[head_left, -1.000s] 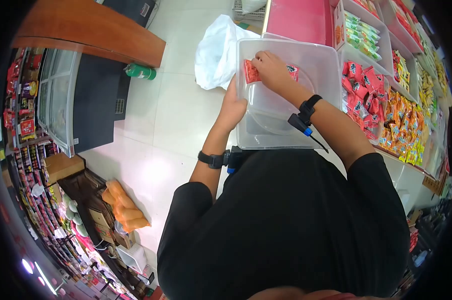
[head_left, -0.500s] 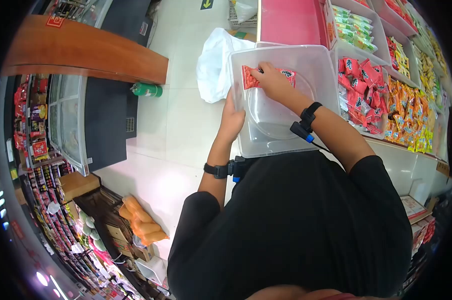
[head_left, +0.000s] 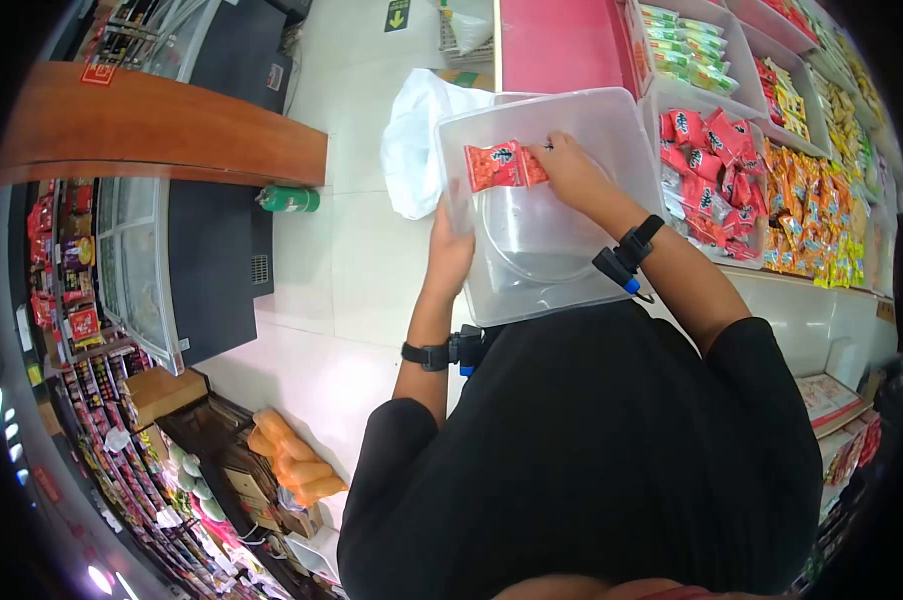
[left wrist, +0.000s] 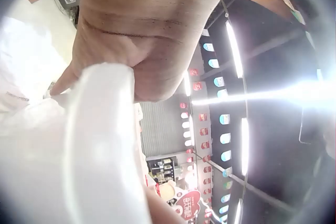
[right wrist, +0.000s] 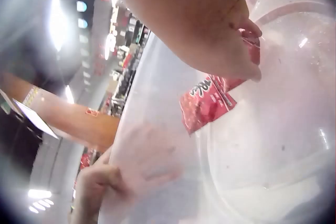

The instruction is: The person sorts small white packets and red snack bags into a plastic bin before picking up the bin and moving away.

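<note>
A translucent plastic box (head_left: 562, 265) tilts against the person's front. The left hand (head_left: 450, 255) grips its left wall, with the thumb over the rim in the left wrist view; the fingers beyond the wall show blurred through the plastic in the right wrist view. Inside lie two red snack packets side by side near the far left corner. The left packet (head_left: 494, 165) lies flat with its dark lettering showing. Reaching in from the right, the right hand (head_left: 575, 172) pinches the other packet (right wrist: 253, 50), which its fingers partly cover.
Bins of red packets (head_left: 712, 170), orange packets (head_left: 812, 215) and green-white packets (head_left: 687, 50) line the right side. A pink-topped counter (head_left: 572, 45) stands ahead. On the floor are a white plastic bag (head_left: 412, 145), a green bottle (head_left: 290, 199) and an orange bag (head_left: 297, 460).
The right hand has shifted rightward from over the middle of the packets, uncovering the left packet. The left hand keeps its hold on the box wall. The head view has also shifted.
</note>
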The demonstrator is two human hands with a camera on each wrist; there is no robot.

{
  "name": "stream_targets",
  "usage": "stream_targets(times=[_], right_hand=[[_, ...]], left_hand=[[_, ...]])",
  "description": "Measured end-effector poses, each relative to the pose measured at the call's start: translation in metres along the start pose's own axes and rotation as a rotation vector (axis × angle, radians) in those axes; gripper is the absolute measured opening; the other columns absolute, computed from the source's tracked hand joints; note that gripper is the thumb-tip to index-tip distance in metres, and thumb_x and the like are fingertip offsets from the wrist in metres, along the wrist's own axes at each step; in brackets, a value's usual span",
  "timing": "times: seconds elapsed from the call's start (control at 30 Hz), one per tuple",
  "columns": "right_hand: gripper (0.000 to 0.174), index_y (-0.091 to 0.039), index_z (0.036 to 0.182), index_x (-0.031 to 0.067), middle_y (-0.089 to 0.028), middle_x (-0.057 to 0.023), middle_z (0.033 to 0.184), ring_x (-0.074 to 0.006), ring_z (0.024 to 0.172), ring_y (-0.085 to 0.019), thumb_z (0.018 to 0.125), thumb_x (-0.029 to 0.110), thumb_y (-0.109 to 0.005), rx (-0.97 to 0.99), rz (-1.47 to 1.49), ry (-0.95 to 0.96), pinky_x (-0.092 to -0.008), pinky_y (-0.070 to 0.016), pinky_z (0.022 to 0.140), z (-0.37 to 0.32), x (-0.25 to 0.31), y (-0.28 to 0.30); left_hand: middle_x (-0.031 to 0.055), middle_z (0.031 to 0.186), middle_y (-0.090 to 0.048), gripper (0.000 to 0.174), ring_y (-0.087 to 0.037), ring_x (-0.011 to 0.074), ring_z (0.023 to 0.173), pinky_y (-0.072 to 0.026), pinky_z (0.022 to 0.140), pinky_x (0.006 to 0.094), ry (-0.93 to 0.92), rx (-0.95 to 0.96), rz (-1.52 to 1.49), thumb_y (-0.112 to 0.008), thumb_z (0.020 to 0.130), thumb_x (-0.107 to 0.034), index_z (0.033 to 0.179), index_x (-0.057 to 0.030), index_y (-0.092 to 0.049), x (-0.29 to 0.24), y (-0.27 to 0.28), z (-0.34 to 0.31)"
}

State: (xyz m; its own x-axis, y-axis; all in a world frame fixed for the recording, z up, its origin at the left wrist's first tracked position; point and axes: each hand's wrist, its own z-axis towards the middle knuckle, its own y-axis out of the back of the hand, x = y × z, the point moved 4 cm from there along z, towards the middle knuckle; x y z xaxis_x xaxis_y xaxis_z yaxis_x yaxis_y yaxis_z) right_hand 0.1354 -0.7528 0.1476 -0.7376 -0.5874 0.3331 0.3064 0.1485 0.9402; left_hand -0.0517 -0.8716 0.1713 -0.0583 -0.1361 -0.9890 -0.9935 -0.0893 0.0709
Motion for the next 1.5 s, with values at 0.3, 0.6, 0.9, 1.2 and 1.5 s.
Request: stream_targets(times=[0.3, 0.6, 0.9, 1.2, 1.5], right_hand=[[0.026, -0.063, 0.103, 0.0043, -0.064, -0.0147, 0.100, -0.0310, 0.097, -0.060, 0.080, 0.016, -0.060, -0.364, 0.316, -0.386, -0.0396, -0.0460, 0.087, -0.052, -0.093, 0.152], [0.055, -0.050, 0.125, 0.0033, -0.058, -0.0211, 0.110, -0.0377, 0.104, -0.055, 0.079, 0.028, -0.065, -0.333, -0.154, -0.403, -0.0439, -0.0446, 0.091, -0.089, -0.231, 0.066], [0.048, -0.054, 0.115, 0.0095, -0.065, -0.0189, 0.095, -0.0342, 0.090, -0.064, 0.074, 0.032, -0.060, -0.126, -0.281, -0.664, -0.0464, -0.0499, 0.076, -0.062, -0.237, 0.095], [0.043, -0.048, 0.120, 0.0026, -0.060, -0.0071, 0.096, -0.0117, 0.078, -0.061, 0.083, 0.015, -0.066, -0.652, 0.963, -0.658, -0.0229, -0.0508, 0.062, -0.082, -0.095, 0.165], [0.043, -0.042, 0.124, 0.0002, -0.056, -0.0134, 0.107, -0.0237, 0.088, -0.062, 0.087, 0.010, -0.061, -0.107, 1.479, -1.103, -0.0351, -0.0574, 0.070, -0.074, -0.012, 0.026]], left_hand=[[0.0101, 0.149, -0.026, 0.083, -0.029, 0.0302, 0.136, -0.0393, 0.098, 0.0357, 0.155, -0.019, -0.096, -0.034, 0.065, 0.014, 0.144, -0.0074, -0.025, -0.016, -0.005, -0.003], [0.0099, 0.150, -0.025, 0.085, -0.028, 0.0318, 0.137, -0.0356, 0.103, 0.0412, 0.155, -0.028, -0.047, -0.033, 0.063, 0.013, 0.145, -0.0072, -0.023, -0.014, -0.005, -0.003], [0.0152, 0.147, -0.028, 0.070, -0.029, 0.0268, 0.136, -0.0266, 0.108, 0.0346, 0.096, -0.021, -0.082, -0.039, 0.076, 0.010, 0.143, -0.0001, -0.022, -0.013, -0.004, -0.001], [0.0086, 0.150, -0.028, 0.075, -0.031, 0.0284, 0.136, -0.0418, 0.090, 0.0273, 0.075, -0.023, -0.028, -0.038, 0.074, 0.011, 0.145, -0.0071, -0.024, -0.012, -0.003, -0.002], [0.0118, 0.149, -0.027, 0.071, -0.030, 0.0273, 0.136, -0.0339, 0.102, 0.0322, 0.046, -0.044, -0.064, -0.038, 0.077, 0.010, 0.144, -0.0040, -0.024, -0.002, -0.001, -0.003]])
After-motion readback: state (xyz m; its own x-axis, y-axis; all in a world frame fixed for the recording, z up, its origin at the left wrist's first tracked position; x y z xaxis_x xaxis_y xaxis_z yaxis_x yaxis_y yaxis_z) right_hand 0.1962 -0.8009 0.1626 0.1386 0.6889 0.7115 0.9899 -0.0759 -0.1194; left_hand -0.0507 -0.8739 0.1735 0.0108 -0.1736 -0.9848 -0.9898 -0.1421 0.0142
